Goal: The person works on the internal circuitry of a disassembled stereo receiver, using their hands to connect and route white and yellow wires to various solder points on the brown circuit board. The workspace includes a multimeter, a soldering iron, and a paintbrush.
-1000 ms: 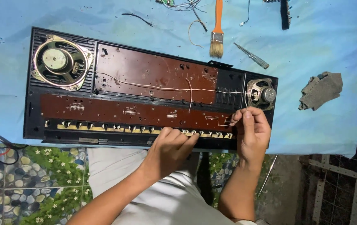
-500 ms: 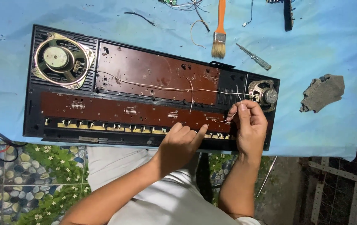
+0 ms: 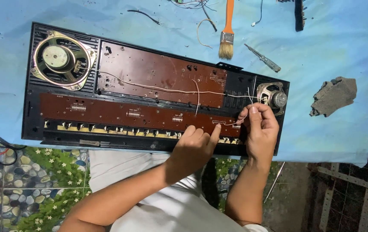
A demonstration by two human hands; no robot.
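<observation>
The right hand (image 3: 259, 131) pinches a thin, limp white wire (image 3: 246, 118) beside the small round speaker (image 3: 274, 96). The left hand (image 3: 194, 144) presses a fingertip on the long brown circuit board (image 3: 128, 114). The wire is probably fragile; hold it near its end.

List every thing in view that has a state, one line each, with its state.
Keyboard case: opened, lying flat, insides exposed.
Lower circuit board: seated in the case, bare.
Large speaker: mounted at one end, wired.
Small speaker: mounted at the other end.
Thin white wire: loose across the boards.
Left hand: index finger pressing the lower board.
Right hand: pinching the wire end.
Paintbrush: lying unused.
Screwdriver: lying unused.
</observation>
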